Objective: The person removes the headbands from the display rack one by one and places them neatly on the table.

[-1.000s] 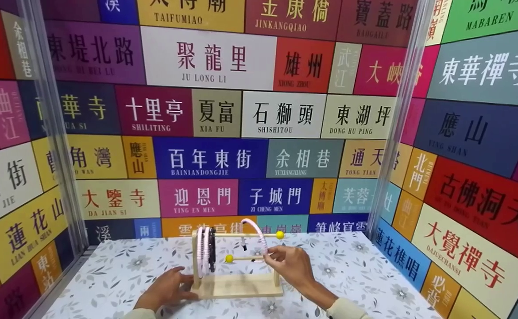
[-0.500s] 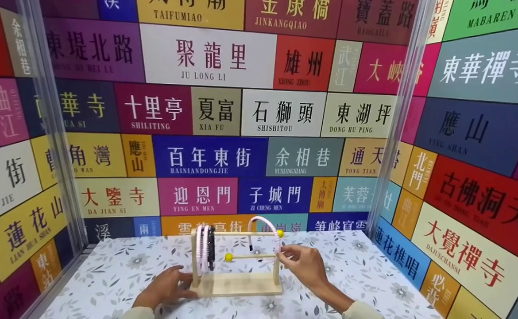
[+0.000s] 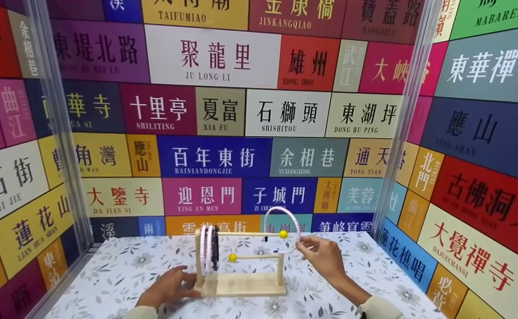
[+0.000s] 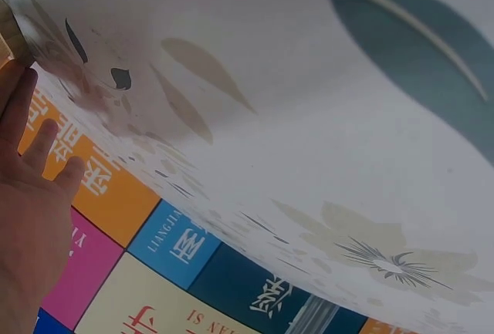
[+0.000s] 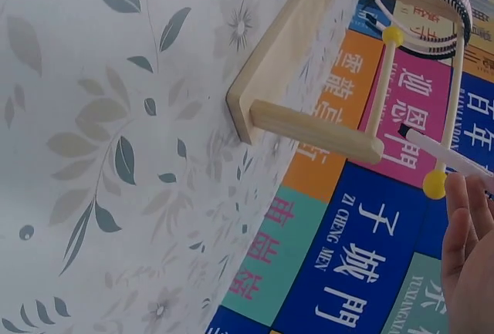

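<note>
My right hand [image 3: 323,257] pinches a pale pink headband [image 3: 279,208] with black tips by its right side. The headband hangs upright at the right end of a wooden rack [image 3: 241,285], near the yellow ball [image 3: 283,234] that caps the upper rod. In the right wrist view, one black-tipped end of the headband [image 5: 444,153] shows beyond my fingers. At the rack's left end my left hand [image 3: 168,285] rests with its fingertips against the wood. The left wrist view shows those fingers [image 4: 35,145] spread and nearly straight; its thumb is out of that view.
Several pink-white headbands [image 3: 204,257] and dark ones [image 3: 215,250] hang at the rack's left upright. The lower rod ends in another yellow ball [image 3: 232,257]. A floral cloth [image 3: 130,252] covers the table, and sign-printed walls [image 3: 214,157] rise behind and beside it.
My right hand has moved the pink headband to the right and slightly up, from along the rods to the rack's right end. My left hand has stayed at the rack's left end.
</note>
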{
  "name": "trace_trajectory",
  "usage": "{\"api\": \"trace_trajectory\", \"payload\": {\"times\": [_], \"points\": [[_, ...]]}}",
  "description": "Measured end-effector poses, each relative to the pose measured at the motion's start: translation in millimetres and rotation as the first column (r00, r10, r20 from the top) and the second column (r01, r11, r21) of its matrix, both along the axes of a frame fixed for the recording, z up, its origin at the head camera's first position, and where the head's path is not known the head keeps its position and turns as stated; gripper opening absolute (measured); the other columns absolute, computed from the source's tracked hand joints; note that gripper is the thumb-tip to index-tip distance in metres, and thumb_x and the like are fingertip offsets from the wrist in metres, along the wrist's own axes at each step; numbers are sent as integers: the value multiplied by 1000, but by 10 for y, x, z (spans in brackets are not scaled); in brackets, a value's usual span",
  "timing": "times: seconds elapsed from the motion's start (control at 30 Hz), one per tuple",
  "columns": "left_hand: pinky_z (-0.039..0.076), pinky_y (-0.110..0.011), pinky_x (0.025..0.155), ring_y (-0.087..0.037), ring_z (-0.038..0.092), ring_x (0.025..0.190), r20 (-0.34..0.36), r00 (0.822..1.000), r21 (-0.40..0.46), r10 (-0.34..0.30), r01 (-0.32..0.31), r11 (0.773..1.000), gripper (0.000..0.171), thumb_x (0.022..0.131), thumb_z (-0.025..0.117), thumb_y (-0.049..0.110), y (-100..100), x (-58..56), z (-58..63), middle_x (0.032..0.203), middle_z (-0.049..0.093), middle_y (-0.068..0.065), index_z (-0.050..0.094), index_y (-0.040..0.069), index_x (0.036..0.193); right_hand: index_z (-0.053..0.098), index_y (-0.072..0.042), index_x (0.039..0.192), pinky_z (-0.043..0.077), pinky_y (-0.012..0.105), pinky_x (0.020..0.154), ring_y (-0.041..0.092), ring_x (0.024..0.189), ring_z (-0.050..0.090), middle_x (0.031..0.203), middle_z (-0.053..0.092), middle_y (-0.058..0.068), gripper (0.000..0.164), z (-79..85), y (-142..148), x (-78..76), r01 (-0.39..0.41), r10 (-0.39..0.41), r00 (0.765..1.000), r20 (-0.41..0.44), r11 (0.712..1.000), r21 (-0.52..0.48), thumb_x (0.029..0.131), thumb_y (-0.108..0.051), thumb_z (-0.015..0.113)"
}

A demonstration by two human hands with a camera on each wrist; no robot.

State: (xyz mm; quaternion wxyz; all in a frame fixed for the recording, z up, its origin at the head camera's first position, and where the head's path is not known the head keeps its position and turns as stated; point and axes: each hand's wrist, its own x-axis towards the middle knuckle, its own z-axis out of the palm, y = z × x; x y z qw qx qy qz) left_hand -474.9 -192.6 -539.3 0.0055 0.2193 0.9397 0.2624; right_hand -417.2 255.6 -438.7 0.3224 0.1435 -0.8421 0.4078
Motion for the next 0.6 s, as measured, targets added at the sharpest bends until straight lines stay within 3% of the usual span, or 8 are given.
{"api": "trace_trajectory", "payload": {"times": [0.1,0.23,0.5,0.6], "points": [[30,-72,114,-50,46,139,-44,998,-2,-42,42,999,50,81,87,47,9,-4,3,130,72,-5,78,18,121,82,-15,100,51,22,49,17,57,71,78,77,-8,13,8,44,-15,4,-4,1000,13,1000,-7,90,-24,83],[32,-70,114,-49,47,139,-56,997,-25,-49,48,999,54,80,87,47,27,-28,15,128,73,-6,77,16,123,81,-13,103,52,22,50,14,57,70,81,77,-7,16,12,109,-26,23,-22,999,31,999,-28,91,-24,82],[31,-70,115,-46,45,142,-3,1000,-38,12,-12,999,58,78,87,51,13,-62,-14,133,71,-3,76,20,125,81,-17,106,41,24,41,18,59,71,85,78,-5,16,21,271,-54,89,-84,992,89,995,-53,94,-28,79],[31,-70,115,-46,45,142,2,1000,-35,13,-13,999,58,78,87,52,3,-55,-18,133,71,-3,76,20,126,80,-15,108,44,24,43,22,60,72,86,78,-4,17,0,335,-82,100,-93,990,108,993,-59,95,-27,78]]}}
